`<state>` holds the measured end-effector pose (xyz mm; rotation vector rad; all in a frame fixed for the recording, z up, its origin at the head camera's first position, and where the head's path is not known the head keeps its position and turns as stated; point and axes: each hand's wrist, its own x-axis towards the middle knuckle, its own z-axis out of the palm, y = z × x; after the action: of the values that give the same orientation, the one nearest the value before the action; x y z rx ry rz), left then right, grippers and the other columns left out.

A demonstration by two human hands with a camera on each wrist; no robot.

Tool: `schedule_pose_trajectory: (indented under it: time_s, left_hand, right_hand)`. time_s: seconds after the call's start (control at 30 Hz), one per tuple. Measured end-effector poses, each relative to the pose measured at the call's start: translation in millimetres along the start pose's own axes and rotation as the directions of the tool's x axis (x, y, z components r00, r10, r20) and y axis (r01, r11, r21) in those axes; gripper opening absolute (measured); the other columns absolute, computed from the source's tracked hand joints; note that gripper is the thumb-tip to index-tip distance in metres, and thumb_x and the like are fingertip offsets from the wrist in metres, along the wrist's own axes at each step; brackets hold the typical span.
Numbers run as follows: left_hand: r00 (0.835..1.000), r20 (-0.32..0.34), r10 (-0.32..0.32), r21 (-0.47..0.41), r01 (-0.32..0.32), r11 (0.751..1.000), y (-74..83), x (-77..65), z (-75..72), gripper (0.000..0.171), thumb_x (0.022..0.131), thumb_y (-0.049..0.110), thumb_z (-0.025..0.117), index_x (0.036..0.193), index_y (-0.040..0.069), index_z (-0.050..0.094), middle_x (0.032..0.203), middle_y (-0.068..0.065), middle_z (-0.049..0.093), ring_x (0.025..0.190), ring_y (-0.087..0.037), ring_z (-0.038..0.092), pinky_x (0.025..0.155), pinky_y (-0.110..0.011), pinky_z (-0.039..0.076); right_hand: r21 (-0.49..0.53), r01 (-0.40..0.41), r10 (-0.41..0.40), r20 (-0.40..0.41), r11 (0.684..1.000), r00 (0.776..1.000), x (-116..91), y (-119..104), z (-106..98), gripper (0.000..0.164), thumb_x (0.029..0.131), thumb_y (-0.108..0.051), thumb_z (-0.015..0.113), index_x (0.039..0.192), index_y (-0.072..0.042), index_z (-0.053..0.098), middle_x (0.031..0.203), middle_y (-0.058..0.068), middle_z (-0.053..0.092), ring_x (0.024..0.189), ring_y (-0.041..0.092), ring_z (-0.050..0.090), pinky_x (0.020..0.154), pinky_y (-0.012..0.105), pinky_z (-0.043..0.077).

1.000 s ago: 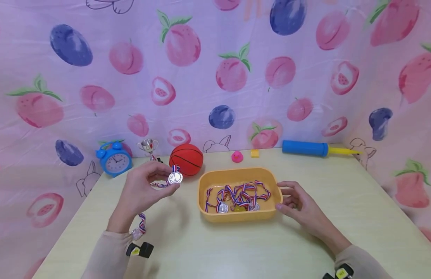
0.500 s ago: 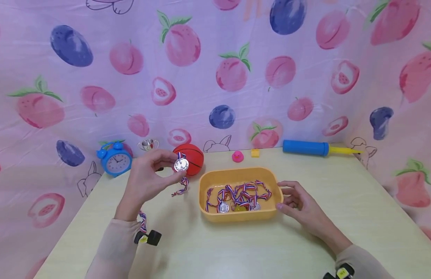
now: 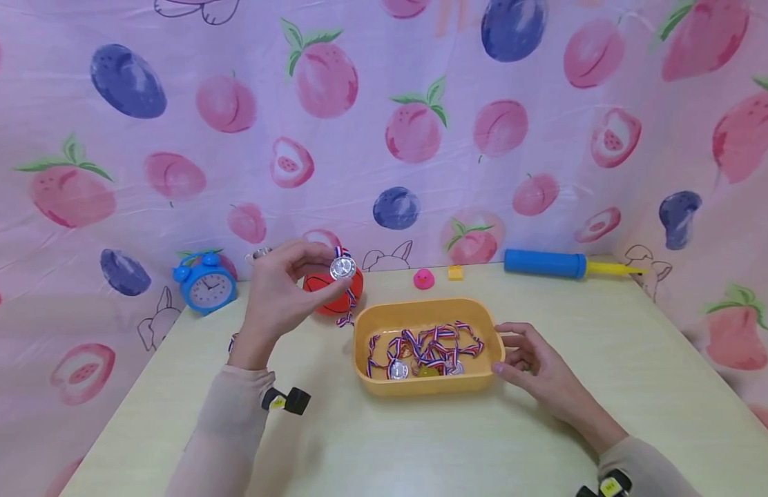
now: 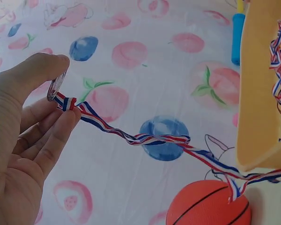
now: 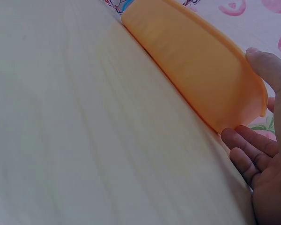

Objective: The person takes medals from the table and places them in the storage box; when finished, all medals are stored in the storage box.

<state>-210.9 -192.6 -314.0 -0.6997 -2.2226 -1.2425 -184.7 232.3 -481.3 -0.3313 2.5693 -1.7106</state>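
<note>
A silver medal (image 3: 343, 268) is pinched between the thumb and fingers of my left hand (image 3: 287, 286), raised left of the yellow tray (image 3: 421, 387). Its red, white and blue ribbon (image 4: 159, 139) trails below, twisted, toward the tray's left end in the left wrist view. Inside the tray lie several medals with tangled ribbons (image 3: 436, 342), among them a silver medal (image 3: 398, 370). My right hand (image 3: 536, 366) rests against the tray's right end, fingers relaxed. In the right wrist view its thumb (image 5: 260, 58) touches the rim, with other fingers near the base.
Behind my left hand sits a red basketball (image 3: 331, 304), partly covered. A blue alarm clock (image 3: 206, 283) stands at the back left. A pink duck (image 3: 423, 279), a yellow block (image 3: 455, 273) and a blue pump (image 3: 544, 264) line the back edge. A ribbon (image 3: 233, 342) shows beside my left wrist.
My left hand has moved up and right with the medal, from left of the basketball to in front of it, and the ribbon now hangs freely. My right hand and the tray stay put.
</note>
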Motion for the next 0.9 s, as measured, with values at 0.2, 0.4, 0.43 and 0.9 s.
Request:
schedule_pose_trajectory:
  time_s: [0.2,0.4,0.43,0.9]
  left_hand:
    - [1.000,0.004,0.023,-0.015,-0.023,1.000,5.8,8.9,7.5,0.039,0.085,0.013,0.100,0.119,0.007,0.080,0.116,-0.003,0.076,0.103,-0.018,0.081,0.094,-0.026,0.066]
    - [0.997,-0.014,0.075,-0.026,-0.075,0.997,14.4,23.6,8.8,0.043,0.085,0.011,0.099,0.122,0.005,0.078,0.118,-0.004,0.077,0.104,-0.017,0.079,0.096,-0.023,0.064]
    - [0.996,-0.019,0.084,-0.022,-0.085,0.996,16.5,26.7,9.3,0.043,0.085,0.012,0.100,0.122,0.006,0.078,0.118,-0.003,0.077,0.103,-0.015,0.078,0.097,-0.024,0.064]
    - [0.981,-0.050,0.187,-0.099,-0.191,0.977,40.5,57.9,23.9,0.041,0.084,0.012,0.100,0.119,0.004,0.080,0.115,-0.004,0.077,0.103,-0.014,0.079,0.101,-0.029,0.064]
  right_hand:
    - [0.003,0.000,0.000,-0.001,1.000,1.000,0,0,0,0.067,0.105,-0.033,0.081,0.161,-0.026,0.046,0.155,0.018,0.062,0.118,0.032,0.065,0.093,0.020,0.059]
    - [0.007,-0.007,0.007,0.000,1.000,1.000,0,-1,0,0.067,0.105,-0.034,0.082,0.161,-0.025,0.046,0.156,0.019,0.061,0.118,0.033,0.065,0.093,0.020,0.059]
    - [0.007,-0.006,0.006,0.000,1.000,1.000,0,-1,0,0.067,0.105,-0.034,0.082,0.161,-0.024,0.047,0.156,0.019,0.061,0.118,0.033,0.065,0.093,0.020,0.059]
    - [0.009,-0.008,0.008,-0.002,1.000,1.000,0,-1,-1,0.066,0.104,-0.034,0.082,0.160,-0.026,0.048,0.155,0.018,0.062,0.116,0.032,0.065,0.092,0.022,0.059]
